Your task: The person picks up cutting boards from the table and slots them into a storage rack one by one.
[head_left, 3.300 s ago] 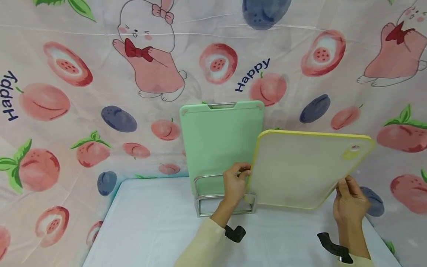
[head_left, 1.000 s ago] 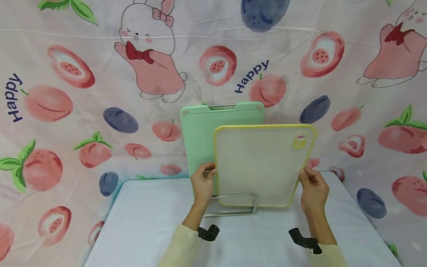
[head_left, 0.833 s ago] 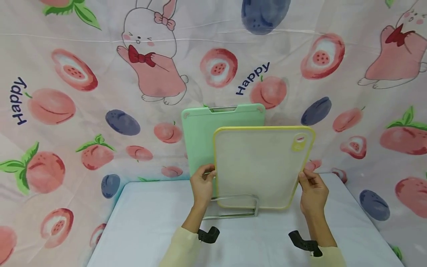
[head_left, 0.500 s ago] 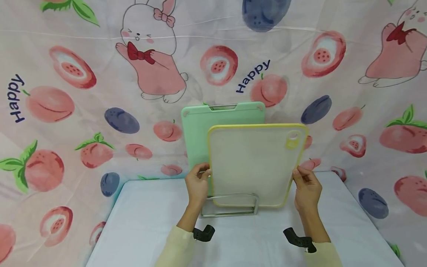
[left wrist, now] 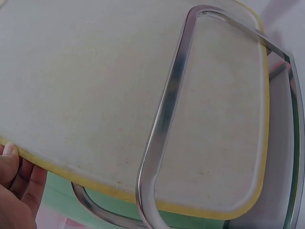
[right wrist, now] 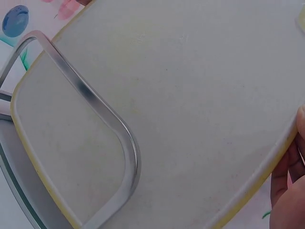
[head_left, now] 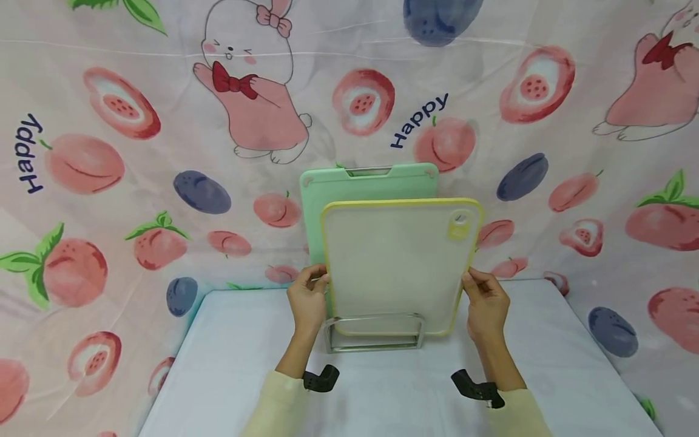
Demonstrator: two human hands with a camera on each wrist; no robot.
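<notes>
A pale cutting board (head_left: 395,261) with a yellow rim stands nearly upright, tilted slightly to the right. My left hand (head_left: 307,300) pinches its left edge, thumb in front, and my right hand (head_left: 486,305) pinches the right edge. The board's lower part is behind the front bar of a metal rack (head_left: 377,348), and its lower right corner sticks out past the rack's right end. In the left wrist view the rack's bar (left wrist: 167,105) crosses the board's face. Behind it, a green cutting board (head_left: 349,185) stands in the rack, mostly hidden.
The rack stands on a table with a white cover (head_left: 235,346), close to a patterned cloth backdrop (head_left: 360,48) with fruit and rabbits. A black wrist camera (head_left: 322,379) sits on the left wrist, and another camera (head_left: 476,388) on the right.
Both hands have carried the yellow-rimmed board leftward, from tilted out at the rack's right to more upright before the green board. It kept sliding left over the last half second.
</notes>
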